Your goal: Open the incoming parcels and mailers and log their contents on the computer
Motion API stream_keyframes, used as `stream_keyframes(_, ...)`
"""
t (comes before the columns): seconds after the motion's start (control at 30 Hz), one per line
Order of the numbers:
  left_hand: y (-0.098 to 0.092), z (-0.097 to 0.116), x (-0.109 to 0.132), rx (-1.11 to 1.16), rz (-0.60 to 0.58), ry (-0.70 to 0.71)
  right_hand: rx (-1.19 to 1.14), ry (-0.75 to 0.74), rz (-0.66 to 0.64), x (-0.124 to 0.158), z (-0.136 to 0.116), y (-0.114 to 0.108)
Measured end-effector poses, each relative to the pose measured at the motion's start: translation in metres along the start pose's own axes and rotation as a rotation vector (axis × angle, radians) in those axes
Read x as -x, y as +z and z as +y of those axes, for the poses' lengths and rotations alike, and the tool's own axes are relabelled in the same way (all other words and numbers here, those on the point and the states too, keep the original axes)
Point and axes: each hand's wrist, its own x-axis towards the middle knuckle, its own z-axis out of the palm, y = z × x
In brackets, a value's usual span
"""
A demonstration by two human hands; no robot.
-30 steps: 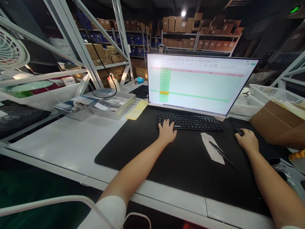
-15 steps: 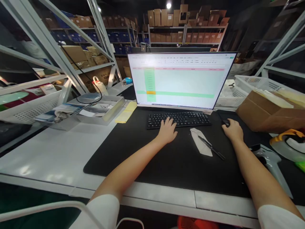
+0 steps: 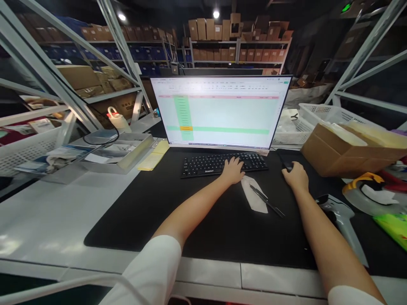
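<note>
The tray [image 3: 135,157] at the surface's left edge is holding papers. The left hand [image 3: 233,170] is lying loose on the keyboard [image 3: 203,164], and the right hand [image 3: 296,176] is cupping a half-hidden mouse [image 3: 287,166].

A warehouse stockroom, with my computer desk set in among the racks.
Behind my monitor [image 3: 219,112] run steel shelves [image 3: 235,62] stacked with cardboard boxes [image 3: 219,30] and blue bins [image 3: 140,53]; slanted racking struts [image 3: 117,38] frame the desk [image 3: 47,220]; around my keyboard [image 3: 206,164] and mouse [image 3: 286,166] sit a barcode scanner [image 3: 340,214], a tape dispenser [image 3: 365,192], an open carton [image 3: 343,154] and white mesh baskets [image 3: 330,114].
</note>
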Motion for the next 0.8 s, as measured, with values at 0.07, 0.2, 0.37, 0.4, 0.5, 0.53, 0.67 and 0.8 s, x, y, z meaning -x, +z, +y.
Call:
stream_keyframes(0.07, 0.002, 0.0, 0.001, 0.002, 0.024, 0.003, 0.002, 0.013, -0.007, -0.001, 0.001, 0.001)
stream_keyframes(0.2, 0.005, 0.0, 0.001, 0.006, 0.067, 0.021, 0.021, 0.008, -0.037, -0.003, 0.003, 0.003)
stream_keyframes(0.37, 0.012, 0.001, 0.004, -0.008, 0.105, 0.044, 0.051, -0.014, -0.053, -0.005, 0.009, 0.008)
stream_keyframes(0.4, 0.013, 0.002, 0.005, -0.011, 0.113, 0.046, 0.05, -0.017, -0.046, -0.006, 0.01, 0.009)
stream_keyframes(0.5, 0.016, 0.003, 0.007, -0.019, 0.131, 0.044, 0.041, -0.001, -0.027, -0.007, 0.011, 0.009)
stream_keyframes(0.53, 0.016, 0.003, 0.008, -0.021, 0.135, 0.044, 0.043, 0.005, -0.031, -0.007, 0.011, 0.009)
stream_keyframes(0.67, 0.015, 0.002, 0.009, -0.026, 0.141, 0.047, 0.074, -0.023, -0.05, -0.007, 0.011, 0.007)
stream_keyframes(0.8, 0.014, 0.002, 0.01, -0.026, 0.141, 0.052, 0.08, -0.049, -0.037, -0.007, 0.014, 0.008)
